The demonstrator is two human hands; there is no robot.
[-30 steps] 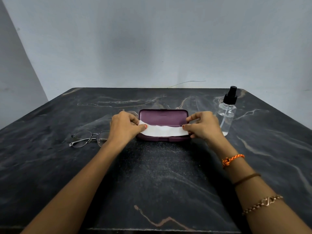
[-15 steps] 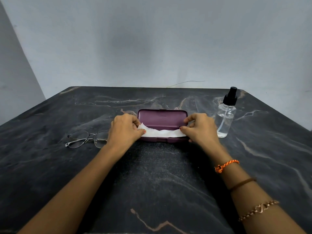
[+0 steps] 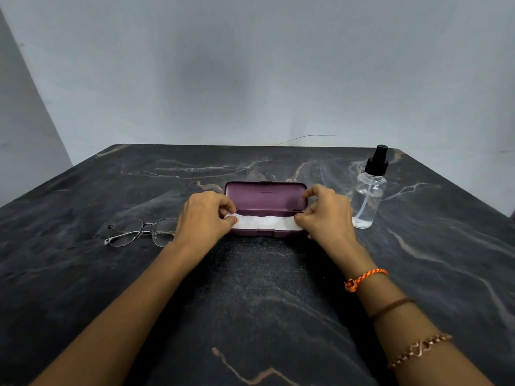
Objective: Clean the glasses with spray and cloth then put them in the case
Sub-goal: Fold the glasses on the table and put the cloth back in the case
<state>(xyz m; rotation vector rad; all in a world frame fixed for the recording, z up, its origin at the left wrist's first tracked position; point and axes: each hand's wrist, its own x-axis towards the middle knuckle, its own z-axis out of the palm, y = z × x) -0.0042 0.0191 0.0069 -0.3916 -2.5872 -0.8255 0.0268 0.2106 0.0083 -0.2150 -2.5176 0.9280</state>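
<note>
Looking from the head camera, a purple case (image 3: 265,199) lies open on the dark table (image 3: 250,302). The left hand (image 3: 204,215) pinches one end of the white cloth (image 3: 264,222) in the case. The right hand (image 3: 326,214) pinches the other end. The glasses (image 3: 139,232) lie beside the left hand. The spray bottle (image 3: 369,196) stands just right of the case.
</note>
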